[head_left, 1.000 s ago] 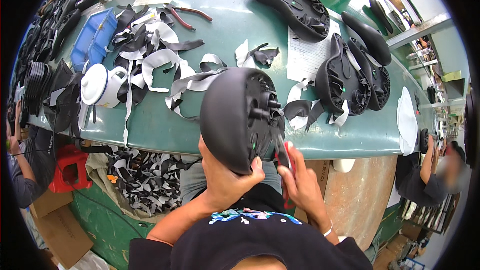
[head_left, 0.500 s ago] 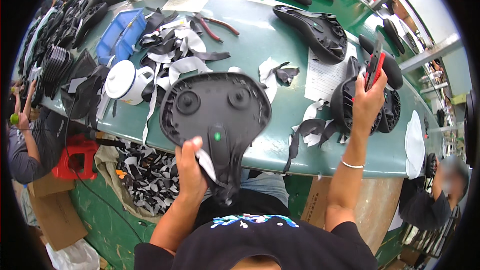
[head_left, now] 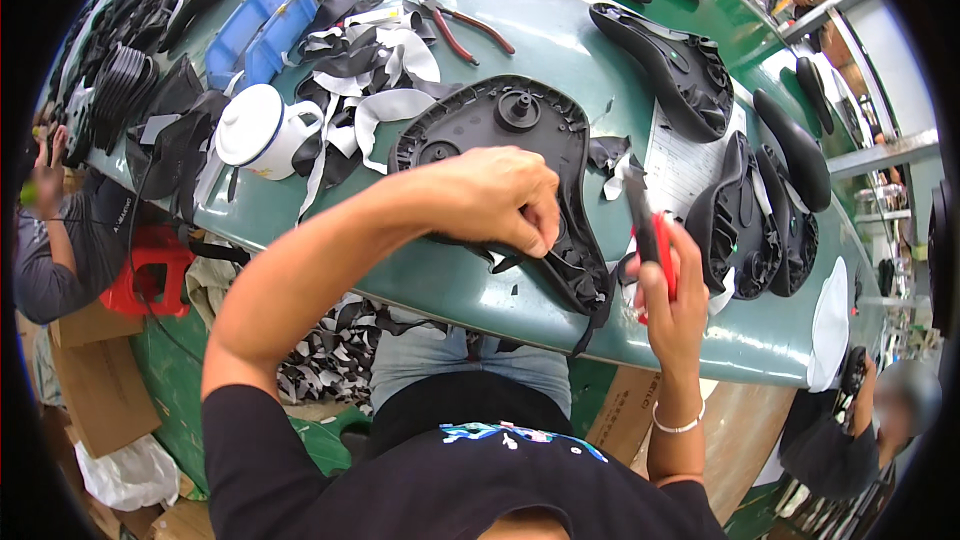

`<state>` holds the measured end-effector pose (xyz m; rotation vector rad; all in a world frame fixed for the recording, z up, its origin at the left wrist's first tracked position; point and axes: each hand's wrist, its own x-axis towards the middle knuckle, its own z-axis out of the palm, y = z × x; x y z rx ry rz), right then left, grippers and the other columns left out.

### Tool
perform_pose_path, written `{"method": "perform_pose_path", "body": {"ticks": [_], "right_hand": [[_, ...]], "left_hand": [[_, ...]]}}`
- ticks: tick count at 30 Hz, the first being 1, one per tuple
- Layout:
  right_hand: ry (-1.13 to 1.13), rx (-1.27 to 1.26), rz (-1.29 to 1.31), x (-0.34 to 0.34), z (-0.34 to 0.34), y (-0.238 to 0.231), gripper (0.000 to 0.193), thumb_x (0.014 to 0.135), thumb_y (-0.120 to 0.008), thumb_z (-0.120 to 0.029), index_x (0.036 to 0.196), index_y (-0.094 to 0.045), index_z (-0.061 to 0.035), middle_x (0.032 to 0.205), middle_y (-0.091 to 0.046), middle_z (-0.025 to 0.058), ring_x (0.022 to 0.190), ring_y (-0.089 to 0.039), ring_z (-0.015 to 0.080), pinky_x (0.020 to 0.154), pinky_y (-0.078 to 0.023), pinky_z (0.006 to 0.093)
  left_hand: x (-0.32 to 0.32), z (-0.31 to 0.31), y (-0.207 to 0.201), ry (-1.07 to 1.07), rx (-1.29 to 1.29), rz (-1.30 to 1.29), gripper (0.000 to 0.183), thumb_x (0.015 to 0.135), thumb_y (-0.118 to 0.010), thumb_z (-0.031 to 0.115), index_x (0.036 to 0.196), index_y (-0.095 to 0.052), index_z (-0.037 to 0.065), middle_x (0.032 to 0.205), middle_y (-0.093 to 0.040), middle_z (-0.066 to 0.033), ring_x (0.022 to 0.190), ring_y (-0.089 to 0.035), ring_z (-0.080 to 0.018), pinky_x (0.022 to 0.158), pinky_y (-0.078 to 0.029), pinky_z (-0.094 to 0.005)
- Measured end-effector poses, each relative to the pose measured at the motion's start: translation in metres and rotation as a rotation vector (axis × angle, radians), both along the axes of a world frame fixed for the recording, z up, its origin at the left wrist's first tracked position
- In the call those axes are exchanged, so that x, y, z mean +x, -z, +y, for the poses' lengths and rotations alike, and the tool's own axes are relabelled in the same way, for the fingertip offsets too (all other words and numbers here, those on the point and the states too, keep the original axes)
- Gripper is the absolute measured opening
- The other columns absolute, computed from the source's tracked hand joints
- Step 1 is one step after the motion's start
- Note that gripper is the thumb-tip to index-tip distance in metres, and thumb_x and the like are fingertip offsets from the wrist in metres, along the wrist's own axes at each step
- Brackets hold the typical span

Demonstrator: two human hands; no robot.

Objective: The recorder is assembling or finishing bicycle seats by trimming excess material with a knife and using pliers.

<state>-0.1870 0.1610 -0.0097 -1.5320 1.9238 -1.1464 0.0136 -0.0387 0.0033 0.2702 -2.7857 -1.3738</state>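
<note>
A black bicycle saddle (head_left: 575, 130) lies underside up on the green table, its narrow nose toward me on the right. Across its middle reaches my left hand (head_left: 505, 195), closed, with bent fingers and thumb together at the saddle's near edge; whatever they pinch is hidden. A dark strip (head_left: 595, 328) hangs off the nose past the table's edge. Just right of the nose, my right hand (head_left: 672, 295) is closed round a red-and-black hand tool (head_left: 652, 245) with a grey blade-like tip pointing away from me. Motion blurs that tip, so its exact kind is unclear.
Black and white scraps (head_left: 375, 70) lie beside a white lidded enamel mug (head_left: 250, 130), a blue bin (head_left: 262, 35) and red-handled pliers (head_left: 462, 35). More saddles (head_left: 670, 70) stand at the right, near a paper sheet (head_left: 672, 160). Co-workers (head_left: 70, 230) sit on either side.
The saddle has gone from raised in my left hand to lying on the table, turned. My left hand has moved onto its middle. My right hand has brought the tool down and left toward the nose.
</note>
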Motion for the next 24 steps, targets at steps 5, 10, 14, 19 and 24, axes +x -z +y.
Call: {"method": "perform_pose_path", "body": {"ticks": [5,10,14,19,24], "right_hand": [[-0.407,-0.097,0.483,0.006,-0.006,-0.012,0.052,0.081,-0.071,-0.008,0.131,-0.059,-0.0116,0.078,-0.063,0.0101,0.056,-0.056,0.0185,0.052,-0.044,0.0283],[-0.519,0.06,0.869,0.016,-0.032,-0.02,0.054,0.083,-0.069,-0.012,0.134,-0.057,-0.022,0.067,-0.046,0.0063,0.052,-0.051,0.0211,0.049,-0.042,0.0343],[-0.52,0.293,0.861,0.013,-0.016,-0.042,0.056,0.086,-0.066,-0.014,0.139,-0.052,-0.024,0.066,-0.044,0.0065,0.052,-0.051,0.0226,0.048,-0.041,0.0362],[-0.474,0.415,0.784,-0.008,0.027,-0.045,0.059,0.089,-0.06,-0.011,0.145,-0.044,-0.0255,0.069,-0.05,0.0108,0.051,-0.053,0.0276,0.048,-0.044,0.0392],[-0.444,0.298,0.675,-0.016,0.034,-0.013,0.063,0.088,-0.065,-0.014,0.146,-0.042,-0.0227,0.07,-0.051,0.0108,0.054,-0.054,0.0276,0.047,-0.044,0.0397]], "left_hand": [[-0.022,-0.033,0.012,0.065,0.186,-0.14,0.019,0.07,-0.077,0.017,0.085,-0.076,0.005,0.077,-0.065,-0.0048,0.07,-0.061,-0.0158,0.062,-0.045,-0.0308],[-0.022,-0.032,0.007,0.024,0.197,-0.153,0.02,0.07,-0.077,0.016,0.085,-0.076,0.004,0.078,-0.068,-0.0059,0.07,-0.062,-0.0157,0.061,-0.045,-0.0306],[-0.02,-0.034,0.013,0.012,0.215,-0.105,0.02,0.072,-0.076,0.017,0.086,-0.075,0.002,0.079,-0.068,-0.0062,0.071,-0.062,-0.0156,0.062,-0.046,-0.0299],[-0.008,-0.023,0.016,-0.047,0.333,0.241,0.017,0.077,-0.075,0.014,0.087,-0.074,0.001,0.079,-0.066,-0.0057,0.075,-0.062,-0.0145,0.067,-0.046,-0.0276],[0.0,-0.02,-0.003,-0.422,0.543,0.157,0.013,0.082,-0.072,0.013,0.087,-0.073,0.001,0.085,-0.066,-0.0019,0.077,-0.058,-0.011,0.072,-0.045,-0.026]]}}
